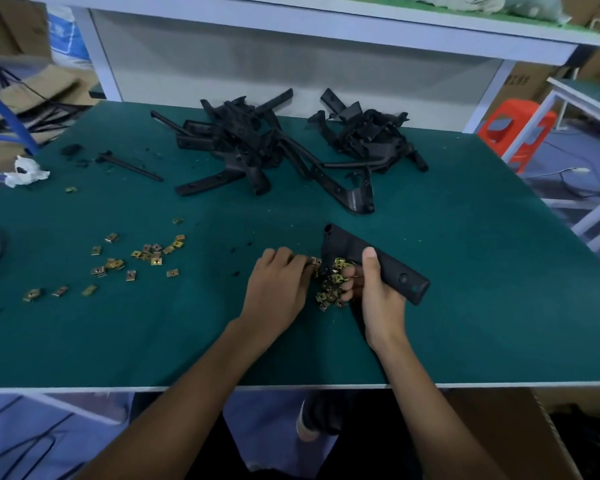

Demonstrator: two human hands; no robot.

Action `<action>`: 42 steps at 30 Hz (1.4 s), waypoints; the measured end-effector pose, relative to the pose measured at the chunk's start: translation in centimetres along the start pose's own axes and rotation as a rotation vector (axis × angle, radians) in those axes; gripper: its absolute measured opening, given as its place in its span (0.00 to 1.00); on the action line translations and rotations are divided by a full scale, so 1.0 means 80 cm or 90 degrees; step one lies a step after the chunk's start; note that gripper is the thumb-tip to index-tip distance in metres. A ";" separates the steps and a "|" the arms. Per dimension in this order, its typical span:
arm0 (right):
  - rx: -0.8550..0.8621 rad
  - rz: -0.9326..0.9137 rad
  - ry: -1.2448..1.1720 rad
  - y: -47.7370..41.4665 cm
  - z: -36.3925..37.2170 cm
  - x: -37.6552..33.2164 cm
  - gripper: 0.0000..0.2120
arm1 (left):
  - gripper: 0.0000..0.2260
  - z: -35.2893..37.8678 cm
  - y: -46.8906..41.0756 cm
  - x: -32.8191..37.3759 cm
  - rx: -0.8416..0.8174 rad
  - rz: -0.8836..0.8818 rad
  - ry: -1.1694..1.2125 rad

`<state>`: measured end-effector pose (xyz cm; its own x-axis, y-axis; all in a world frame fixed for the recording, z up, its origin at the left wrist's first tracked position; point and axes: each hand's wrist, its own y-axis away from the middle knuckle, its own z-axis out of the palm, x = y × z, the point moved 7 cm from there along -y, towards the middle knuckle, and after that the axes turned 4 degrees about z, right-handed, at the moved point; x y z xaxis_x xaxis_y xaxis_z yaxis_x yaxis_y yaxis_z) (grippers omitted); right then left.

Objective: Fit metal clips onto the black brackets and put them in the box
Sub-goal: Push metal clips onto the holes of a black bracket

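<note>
Green table (465,289) | right hand (378,301) grips bracket (397,273) | left fingers (297,263) pinch clip (315,262)

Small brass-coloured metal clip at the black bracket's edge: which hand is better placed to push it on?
Left hand, likely: its fingers pinch that clip at the black plastic bracket, which the right hand grips.

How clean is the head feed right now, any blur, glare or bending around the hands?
Head view: dim, bluish light, no glare; wide-angle bending curves the table at its edges; left hand and right hand read fairly sharp; metal clips between them smear into one heap; the black bracket shows little surface detail.
</note>
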<state>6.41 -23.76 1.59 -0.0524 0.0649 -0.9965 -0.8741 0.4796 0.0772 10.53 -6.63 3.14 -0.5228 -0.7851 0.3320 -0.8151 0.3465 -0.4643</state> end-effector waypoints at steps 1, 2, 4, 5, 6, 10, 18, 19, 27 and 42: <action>0.002 0.001 0.003 -0.002 -0.001 0.002 0.20 | 0.10 -0.001 0.003 0.005 0.007 0.017 -0.007; 0.003 0.003 0.003 -0.004 -0.001 0.003 0.21 | 0.10 0.000 0.005 0.009 0.006 0.040 -0.022; -0.002 0.000 0.007 -0.006 0.000 0.004 0.21 | 0.10 0.003 0.005 0.011 -0.006 0.050 -0.040; -0.005 -0.003 0.005 -0.007 0.002 0.004 0.21 | 0.10 0.003 0.003 0.010 -0.006 0.047 -0.041; -0.008 -0.006 0.000 -0.008 0.004 0.003 0.20 | 0.08 0.003 0.001 0.009 -0.001 0.046 -0.043; -0.001 -0.006 0.021 -0.016 0.012 -0.001 0.20 | 0.04 0.001 0.003 0.008 0.026 0.052 -0.039; 0.019 -0.008 0.022 -0.040 0.026 -0.008 0.21 | 0.10 0.006 -0.001 0.009 -0.037 0.048 -0.063; 0.013 -0.018 0.021 -0.043 0.027 -0.009 0.21 | 0.10 0.005 -0.001 0.010 -0.035 0.051 -0.063; -0.028 -0.060 -0.042 -0.038 0.023 -0.011 0.18 | 0.16 -0.005 -0.004 0.003 -0.041 -0.024 -0.071; -0.039 -0.032 -0.071 -0.033 0.027 -0.011 0.24 | 0.12 -0.017 0.013 -0.043 0.077 -0.230 0.271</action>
<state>9.82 -23.20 2.36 0.0442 0.1409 -0.9890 -0.9026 0.4300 0.0209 11.10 -2.90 2.61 -0.2912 -0.5581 0.7770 -0.9394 0.0130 -0.3427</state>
